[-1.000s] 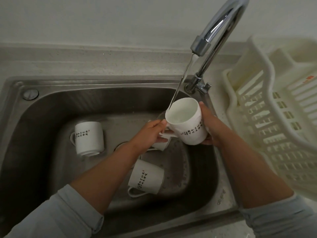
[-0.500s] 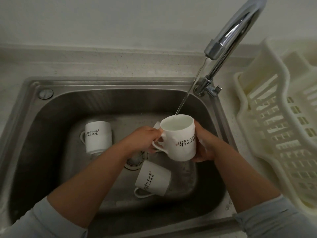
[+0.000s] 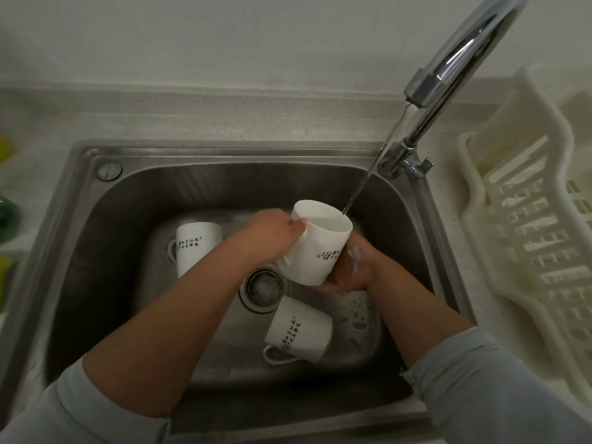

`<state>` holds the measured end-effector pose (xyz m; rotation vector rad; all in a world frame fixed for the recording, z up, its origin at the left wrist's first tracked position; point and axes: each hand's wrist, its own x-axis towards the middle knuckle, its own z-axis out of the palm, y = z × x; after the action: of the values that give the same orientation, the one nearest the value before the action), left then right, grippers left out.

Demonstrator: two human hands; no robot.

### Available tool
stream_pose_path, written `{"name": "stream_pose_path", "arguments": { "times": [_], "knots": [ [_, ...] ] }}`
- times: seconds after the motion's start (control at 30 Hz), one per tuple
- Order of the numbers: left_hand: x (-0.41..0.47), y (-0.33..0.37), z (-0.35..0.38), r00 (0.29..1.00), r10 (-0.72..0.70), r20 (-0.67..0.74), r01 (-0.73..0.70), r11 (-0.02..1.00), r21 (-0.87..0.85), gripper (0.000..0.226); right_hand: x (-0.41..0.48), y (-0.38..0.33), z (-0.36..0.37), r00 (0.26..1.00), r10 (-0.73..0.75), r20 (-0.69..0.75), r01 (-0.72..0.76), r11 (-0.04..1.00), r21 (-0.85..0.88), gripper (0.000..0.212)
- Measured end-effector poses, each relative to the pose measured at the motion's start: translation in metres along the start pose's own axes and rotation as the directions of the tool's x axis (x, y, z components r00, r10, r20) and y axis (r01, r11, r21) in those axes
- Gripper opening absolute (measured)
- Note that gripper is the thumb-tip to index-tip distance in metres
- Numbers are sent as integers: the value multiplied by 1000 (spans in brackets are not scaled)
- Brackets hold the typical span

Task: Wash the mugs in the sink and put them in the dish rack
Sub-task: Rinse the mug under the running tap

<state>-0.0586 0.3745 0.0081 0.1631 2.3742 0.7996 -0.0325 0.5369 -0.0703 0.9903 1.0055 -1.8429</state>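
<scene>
Your left hand (image 3: 272,233) grips the tilted mug (image 3: 315,251), apparently at its handle; your right hand (image 3: 352,270) cups its base; water (image 3: 359,192) from the tap (image 3: 448,68) enters above.

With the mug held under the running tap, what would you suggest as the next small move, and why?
Probably tip the held mug to pour out the rinse water: the stream is falling into its open mouth, the left hand grips it by the rim, and the right hand cups its base.
</scene>
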Motion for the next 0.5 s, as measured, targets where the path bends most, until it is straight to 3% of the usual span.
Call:
{"name": "stream_pose_path", "arguments": {
  "times": [0.1,0.23,0.4,0.5],
  "knots": [
    [0,4,-3,999,42,-28,-41,997,60,47,5,-7,5,991,-41,127,26,993,118,55],
    [2,8,-5,989,109,-98,-95,986,140,48,5,-18,9,965,-186,183,151,970,193,41],
    [-5,13,-6,976,171,-136,-136,963,231,45,10,-29,13,897,-361,254,290,916,277,68],
    [-5,13,-6,970,192,-146,-150,955,256,43,7,-36,16,850,-448,276,361,878,314,66]
  ]
}}
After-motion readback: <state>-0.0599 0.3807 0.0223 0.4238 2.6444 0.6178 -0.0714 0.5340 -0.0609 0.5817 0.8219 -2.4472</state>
